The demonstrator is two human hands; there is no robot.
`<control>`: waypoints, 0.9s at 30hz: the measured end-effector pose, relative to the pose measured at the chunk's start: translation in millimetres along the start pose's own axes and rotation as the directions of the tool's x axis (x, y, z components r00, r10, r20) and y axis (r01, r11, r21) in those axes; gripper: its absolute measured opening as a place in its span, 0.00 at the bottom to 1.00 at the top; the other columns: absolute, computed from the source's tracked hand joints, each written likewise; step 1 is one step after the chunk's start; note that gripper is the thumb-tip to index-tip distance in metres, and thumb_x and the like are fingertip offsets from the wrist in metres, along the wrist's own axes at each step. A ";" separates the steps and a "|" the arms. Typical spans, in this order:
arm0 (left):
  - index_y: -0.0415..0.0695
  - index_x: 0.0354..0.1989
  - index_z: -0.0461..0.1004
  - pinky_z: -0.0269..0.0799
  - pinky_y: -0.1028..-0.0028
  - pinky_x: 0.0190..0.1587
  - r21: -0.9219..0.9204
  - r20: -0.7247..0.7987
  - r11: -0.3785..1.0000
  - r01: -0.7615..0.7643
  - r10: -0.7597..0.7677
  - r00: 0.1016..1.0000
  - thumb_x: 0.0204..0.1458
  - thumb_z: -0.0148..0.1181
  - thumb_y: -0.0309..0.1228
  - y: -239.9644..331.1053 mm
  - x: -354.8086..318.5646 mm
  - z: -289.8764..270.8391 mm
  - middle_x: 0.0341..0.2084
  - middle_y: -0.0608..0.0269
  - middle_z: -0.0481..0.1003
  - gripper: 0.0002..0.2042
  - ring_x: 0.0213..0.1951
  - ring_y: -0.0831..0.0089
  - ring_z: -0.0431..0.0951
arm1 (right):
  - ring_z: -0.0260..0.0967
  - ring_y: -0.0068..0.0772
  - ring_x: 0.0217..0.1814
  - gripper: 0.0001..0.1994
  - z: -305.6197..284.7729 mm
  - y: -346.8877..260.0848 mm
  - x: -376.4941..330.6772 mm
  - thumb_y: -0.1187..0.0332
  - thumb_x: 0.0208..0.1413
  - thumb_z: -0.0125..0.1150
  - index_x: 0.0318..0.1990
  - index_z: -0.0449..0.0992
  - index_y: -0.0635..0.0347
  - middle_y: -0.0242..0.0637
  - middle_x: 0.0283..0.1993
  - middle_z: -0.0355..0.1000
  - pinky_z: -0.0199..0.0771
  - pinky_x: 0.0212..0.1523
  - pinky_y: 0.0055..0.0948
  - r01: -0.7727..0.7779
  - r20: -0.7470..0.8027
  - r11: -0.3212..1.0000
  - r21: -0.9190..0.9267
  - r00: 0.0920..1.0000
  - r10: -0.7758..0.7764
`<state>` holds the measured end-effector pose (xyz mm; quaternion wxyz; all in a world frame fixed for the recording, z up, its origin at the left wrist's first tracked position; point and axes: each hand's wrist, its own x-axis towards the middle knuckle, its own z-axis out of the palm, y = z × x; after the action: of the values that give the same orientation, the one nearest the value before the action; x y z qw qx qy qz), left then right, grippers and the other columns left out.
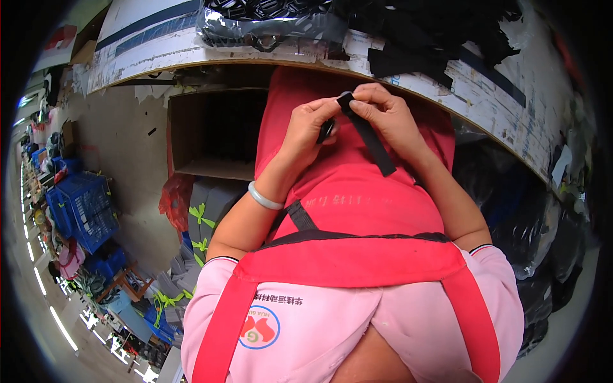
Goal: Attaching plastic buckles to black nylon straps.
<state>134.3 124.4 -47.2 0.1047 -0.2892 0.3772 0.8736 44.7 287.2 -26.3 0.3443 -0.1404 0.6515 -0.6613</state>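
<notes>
Fingers of the right hand (383, 115) pinch the top end of a black webbing strap (373, 140), which hangs down over the red apron (357, 191), while the left hand (306, 131) closes its fingers on a small black buckle (326, 130) just beside that end, both held up close so the two can be lined up. Beyond the fingertips, a clear plastic bag of black parts (268, 22) and loose black straps (434, 38) lie on the worn white table (159, 51); left of the fingers stands an open brown cardboard box (214, 131), and farther left blue crates (83, 210).
</notes>
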 end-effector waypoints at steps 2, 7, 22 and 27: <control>0.37 0.43 0.77 0.58 0.82 0.17 0.059 -0.047 0.998 -0.020 0.022 0.999 0.55 0.62 0.33 2.7 4.1 4.4 0.20 0.71 0.72 0.12 0.17 0.85 0.67 | 0.66 0.14 0.31 0.07 1.7 3.7 -0.8 0.71 0.58 0.61 0.43 0.78 0.60 0.23 0.31 0.70 0.66 0.36 0.14 0.349 -0.036 0.859 -0.376 0.920 -0.390; 0.37 0.38 0.80 0.57 0.83 0.18 0.288 -0.121 0.941 -0.179 0.222 0.968 0.53 0.64 0.31 4.2 4.8 15.6 0.20 0.73 0.73 0.10 0.18 0.88 0.66 | 0.63 0.13 0.23 0.05 3.9 -29.5 -12.0 0.71 0.59 0.60 0.39 0.77 0.61 0.26 0.26 0.70 0.64 0.23 0.12 0.244 -0.208 0.963 0.117 0.954 -0.216; 0.37 0.38 0.79 0.60 0.86 0.25 0.546 0.140 0.582 -0.603 0.646 0.751 0.53 0.61 0.20 -4.8 3.1 8.7 0.29 0.72 0.73 0.06 0.25 0.88 0.67 | 0.67 0.16 0.21 0.10 4.4 -6.3 -5.2 0.66 0.61 0.58 0.42 0.71 0.64 0.29 0.26 0.70 0.72 0.21 0.16 -0.179 -0.073 0.948 0.264 0.976 0.204; 0.39 0.37 0.79 0.65 0.83 0.30 0.515 0.356 0.439 -0.736 0.672 0.649 0.49 0.63 0.18 -1.6 -1.3 6.6 0.34 0.65 0.71 0.07 0.33 0.80 0.70 | 0.68 0.15 0.26 0.11 -17.0 -4.6 -0.2 0.64 0.60 0.59 0.44 0.74 0.62 0.28 0.28 0.70 0.71 0.23 0.14 -0.356 0.186 0.915 0.192 0.928 0.322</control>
<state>133.1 130.3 -43.7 -0.1614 -0.0110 0.7211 0.6737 32.8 300.0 -23.7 0.5156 -0.0351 0.5600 -0.6476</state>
